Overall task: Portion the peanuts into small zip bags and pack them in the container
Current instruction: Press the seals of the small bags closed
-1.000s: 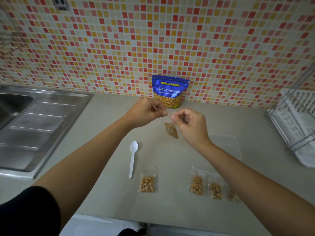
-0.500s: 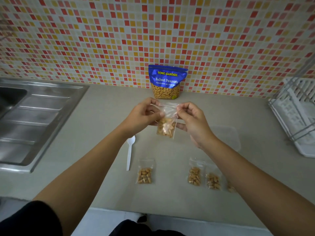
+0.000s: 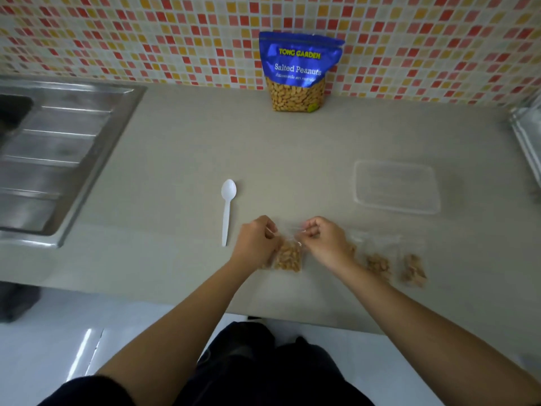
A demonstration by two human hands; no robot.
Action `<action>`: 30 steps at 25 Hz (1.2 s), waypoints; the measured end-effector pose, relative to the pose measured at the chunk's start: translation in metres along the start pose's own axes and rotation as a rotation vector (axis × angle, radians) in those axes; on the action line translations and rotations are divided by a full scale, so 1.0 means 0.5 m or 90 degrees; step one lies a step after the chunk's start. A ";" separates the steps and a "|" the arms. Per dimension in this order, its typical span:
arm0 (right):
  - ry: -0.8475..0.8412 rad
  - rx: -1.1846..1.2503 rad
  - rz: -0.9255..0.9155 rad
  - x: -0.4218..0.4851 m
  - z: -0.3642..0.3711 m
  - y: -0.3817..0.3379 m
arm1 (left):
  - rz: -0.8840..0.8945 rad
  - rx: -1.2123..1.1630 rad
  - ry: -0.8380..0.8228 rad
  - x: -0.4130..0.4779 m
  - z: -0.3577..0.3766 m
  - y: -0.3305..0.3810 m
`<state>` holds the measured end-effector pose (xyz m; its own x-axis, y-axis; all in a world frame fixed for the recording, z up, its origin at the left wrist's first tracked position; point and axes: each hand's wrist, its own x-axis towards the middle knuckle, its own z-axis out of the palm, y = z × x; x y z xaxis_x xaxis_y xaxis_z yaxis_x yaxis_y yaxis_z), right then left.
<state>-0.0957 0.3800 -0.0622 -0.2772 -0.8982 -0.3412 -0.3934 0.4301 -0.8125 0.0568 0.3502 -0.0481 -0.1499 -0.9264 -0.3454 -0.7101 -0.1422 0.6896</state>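
Note:
A small clear zip bag of peanuts point(image 3: 288, 256) hangs just over the counter near its front edge. My left hand point(image 3: 256, 241) and my right hand point(image 3: 325, 240) each pinch one top corner of it. Two more filled zip bags point(image 3: 377, 263) point(image 3: 412, 269) lie to the right of my right hand; others are partly hidden under my hands. The blue Salted Peanuts pouch point(image 3: 298, 71) stands against the tiled wall. A clear plastic container point(image 3: 396, 186) sits empty at the right. A white plastic spoon point(image 3: 227, 209) lies left of my left hand.
A steel sink with its draining board point(image 3: 61, 159) fills the left side of the counter. A white dish rack point(image 3: 528, 133) stands at the far right edge. The counter's front edge runs just below the bags.
My hands have come down and toward me with the zip bag, from mid-counter to just above the row of filled bags. The view has tilted downward.

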 end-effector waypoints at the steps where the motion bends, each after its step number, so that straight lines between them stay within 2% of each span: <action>1: 0.005 -0.038 -0.013 -0.002 0.004 0.001 | 0.003 0.020 0.009 -0.004 0.006 -0.001; 6: 0.019 -0.201 -0.078 -0.008 0.007 -0.008 | 0.073 0.158 0.028 -0.009 0.024 -0.003; 13: 0.117 -0.271 -0.136 -0.008 -0.129 0.021 | 0.183 0.175 0.042 0.028 0.013 0.059; 17: 0.052 -0.457 -0.140 -0.003 -0.206 0.083 | 0.293 0.205 -0.101 0.050 0.077 0.113; 19: 0.013 -0.536 -0.156 0.004 -0.204 0.102 | 0.311 0.263 -0.175 0.060 0.113 0.127; 21: 0.004 -0.583 -0.175 0.008 -0.195 0.110 | 0.315 0.294 -0.200 0.068 0.146 0.134; 23: 0.014 -0.593 -0.187 0.013 -0.189 0.111 | 0.302 0.295 -0.190 0.074 0.166 0.134; 26: 0.034 -0.560 -0.202 0.018 -0.189 0.110 | 0.269 0.212 -0.180 0.077 0.171 0.133; 30: 0.045 -0.318 -0.146 0.008 -0.193 0.090 | 0.228 0.054 -0.186 0.065 0.141 0.134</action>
<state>-0.1991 0.4046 -0.0547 -0.1874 -0.9729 -0.1352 -0.8138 0.2309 -0.5333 -0.0445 0.3350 -0.0581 -0.5745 -0.7730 -0.2690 -0.6305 0.2083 0.7477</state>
